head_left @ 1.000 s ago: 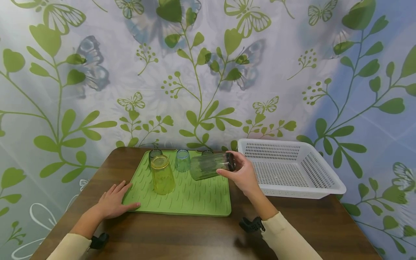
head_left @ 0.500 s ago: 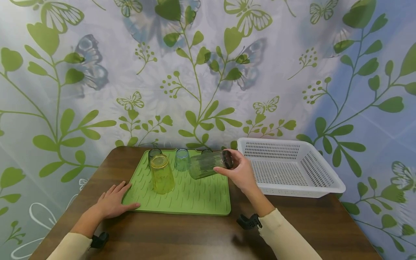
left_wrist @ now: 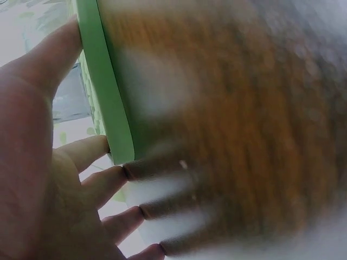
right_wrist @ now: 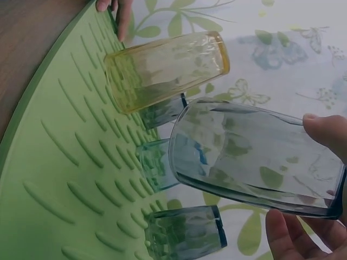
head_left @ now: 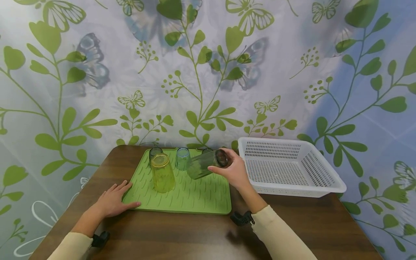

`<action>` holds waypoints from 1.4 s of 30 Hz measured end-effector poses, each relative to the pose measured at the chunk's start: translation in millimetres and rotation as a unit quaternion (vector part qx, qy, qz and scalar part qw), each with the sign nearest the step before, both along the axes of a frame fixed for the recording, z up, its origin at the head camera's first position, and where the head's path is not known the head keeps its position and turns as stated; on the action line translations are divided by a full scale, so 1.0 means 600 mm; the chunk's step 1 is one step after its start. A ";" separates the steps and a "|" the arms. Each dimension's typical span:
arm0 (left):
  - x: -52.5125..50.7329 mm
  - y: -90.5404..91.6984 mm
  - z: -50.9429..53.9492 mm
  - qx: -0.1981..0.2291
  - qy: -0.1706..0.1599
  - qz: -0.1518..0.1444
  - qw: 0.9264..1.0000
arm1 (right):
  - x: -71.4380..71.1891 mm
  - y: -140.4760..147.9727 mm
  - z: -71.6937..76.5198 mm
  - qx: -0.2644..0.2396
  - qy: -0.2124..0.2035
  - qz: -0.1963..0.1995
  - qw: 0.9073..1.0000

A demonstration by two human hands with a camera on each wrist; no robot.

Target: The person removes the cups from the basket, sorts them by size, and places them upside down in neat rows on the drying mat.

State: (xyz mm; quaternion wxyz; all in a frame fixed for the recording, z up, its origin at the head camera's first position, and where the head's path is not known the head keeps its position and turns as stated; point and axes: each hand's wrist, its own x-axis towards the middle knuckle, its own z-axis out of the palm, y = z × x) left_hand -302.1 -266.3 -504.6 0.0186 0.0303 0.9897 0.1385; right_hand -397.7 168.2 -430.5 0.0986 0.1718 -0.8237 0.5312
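Note:
My right hand (head_left: 232,173) grips a clear grey drinking glass (head_left: 201,166) near its thick base, thumb on one side and fingers on the other. The glass is tilted above the green ridged mat (head_left: 195,200), its mouth pointing left and down. My left hand (head_left: 113,200) rests with fingers spread at the mat's left edge. On the mat a tall yellow glass (head_left: 163,177) stands upside down. Behind it are a small dark glass (head_left: 155,152) and a small blue glass (head_left: 182,159). Another small dark glass (right_wrist: 184,233) is mostly hidden in the head view.
A white perforated plastic basket (head_left: 292,191) stands at the right of the brown wooden table (head_left: 182,234). Its front left corner lies close to my right hand. A curtain with leaves and butterflies (head_left: 208,72) hangs right behind the table.
My right hand has moved slightly left with the grey glass, and the glass now tilts more, mouth downward. My left hand has stayed put on the mat's edge.

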 end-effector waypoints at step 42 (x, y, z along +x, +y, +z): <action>-0.002 -0.003 0.000 0.002 -0.001 -0.008 1.000 | -0.036 -0.065 -0.017 0.083 0.025 0.031 0.996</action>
